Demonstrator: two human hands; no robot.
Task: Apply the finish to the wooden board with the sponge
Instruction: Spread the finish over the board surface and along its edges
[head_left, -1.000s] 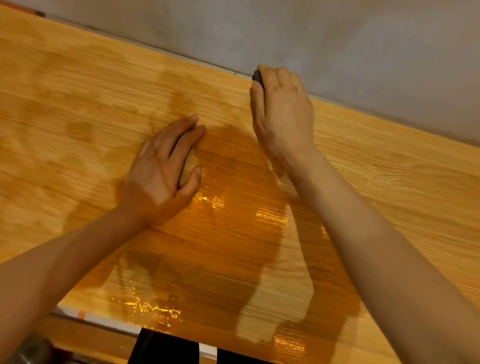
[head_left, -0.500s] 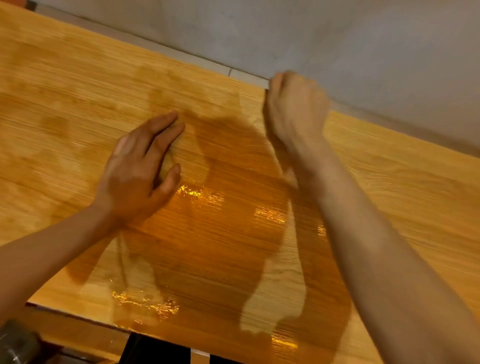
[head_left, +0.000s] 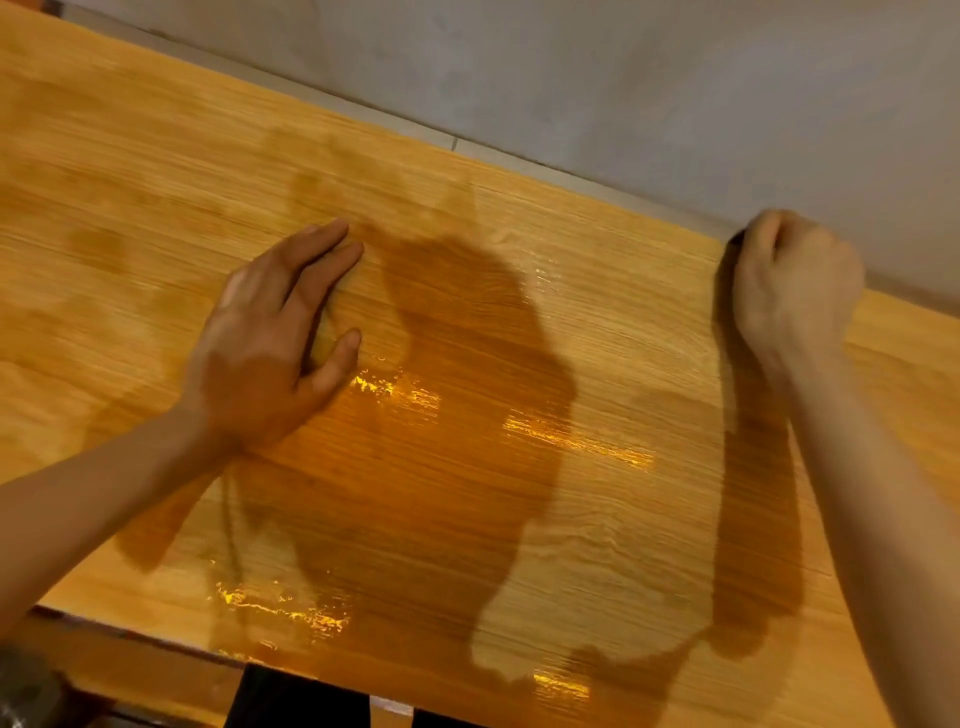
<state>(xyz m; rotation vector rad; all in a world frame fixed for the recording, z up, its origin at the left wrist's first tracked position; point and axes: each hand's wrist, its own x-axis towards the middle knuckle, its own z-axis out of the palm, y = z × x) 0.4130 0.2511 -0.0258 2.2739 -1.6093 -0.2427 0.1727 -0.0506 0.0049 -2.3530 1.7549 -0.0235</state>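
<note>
A large wooden board with a wet, glossy finish fills the head view. My left hand lies flat on the board left of centre, fingers straight and pointing to the far edge. My right hand is curled at the board's far right edge and grips a dark sponge, of which only a sliver shows beside the fingers. Most of the sponge is hidden inside the fist.
A grey wall or floor surface runs behind the board's far edge. Below the near edge lie a wooden support and a dark gap. Shiny wet patches glint near the board's middle and front.
My right hand with the sponge has swept to the right along the board's far edge. My left hand has stayed flat on the board.
</note>
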